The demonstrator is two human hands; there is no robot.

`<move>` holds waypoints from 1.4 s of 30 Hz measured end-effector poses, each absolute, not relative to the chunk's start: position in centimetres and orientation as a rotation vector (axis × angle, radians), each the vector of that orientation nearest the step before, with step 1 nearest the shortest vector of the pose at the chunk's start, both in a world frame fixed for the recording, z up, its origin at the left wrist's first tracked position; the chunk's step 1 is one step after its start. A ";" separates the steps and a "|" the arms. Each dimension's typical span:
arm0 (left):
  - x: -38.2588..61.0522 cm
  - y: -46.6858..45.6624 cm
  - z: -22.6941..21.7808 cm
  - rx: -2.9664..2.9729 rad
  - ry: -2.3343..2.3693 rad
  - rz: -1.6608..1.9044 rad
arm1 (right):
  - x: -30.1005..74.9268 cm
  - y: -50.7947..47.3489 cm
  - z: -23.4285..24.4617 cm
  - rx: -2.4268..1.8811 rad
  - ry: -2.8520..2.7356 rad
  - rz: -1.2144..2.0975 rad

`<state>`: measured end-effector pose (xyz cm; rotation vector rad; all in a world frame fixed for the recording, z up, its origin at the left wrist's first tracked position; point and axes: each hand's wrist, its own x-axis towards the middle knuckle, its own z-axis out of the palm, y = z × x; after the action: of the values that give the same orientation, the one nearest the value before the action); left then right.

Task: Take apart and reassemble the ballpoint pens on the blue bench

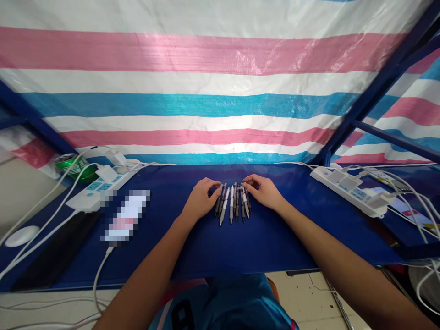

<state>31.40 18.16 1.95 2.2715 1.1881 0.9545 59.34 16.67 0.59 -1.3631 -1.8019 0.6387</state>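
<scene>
a fanned row of retractable pens (233, 204) lies on the blue table (261, 243), between the left hand (201, 199) and the right hand (261, 191). the fingers (213, 187) of both hands curl over the pens' upper ends, touching them, but whether they grip any cannot be told.

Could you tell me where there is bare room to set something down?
Bare tabletop lies in front of the pens and between the right hand and the power strip. The left end, with its cables, is crowded.
</scene>
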 end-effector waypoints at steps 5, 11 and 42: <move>31.1 18.0 1.9 2.383 1.305 0.803 | 60.2 16.4 1.2 -1.425 -1.964 0.534; 32.4 16.7 1.9 2.368 1.279 0.747 | 59.1 15.9 1.4 -1.393 -2.037 0.585; 38.1 17.9 2.5 2.228 1.183 0.926 | 59.1 16.3 1.2 -1.332 -1.548 0.548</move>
<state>38.11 17.89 2.48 2.2280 1.1831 0.9261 59.10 16.32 1.24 -1.3318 -1.5481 0.5481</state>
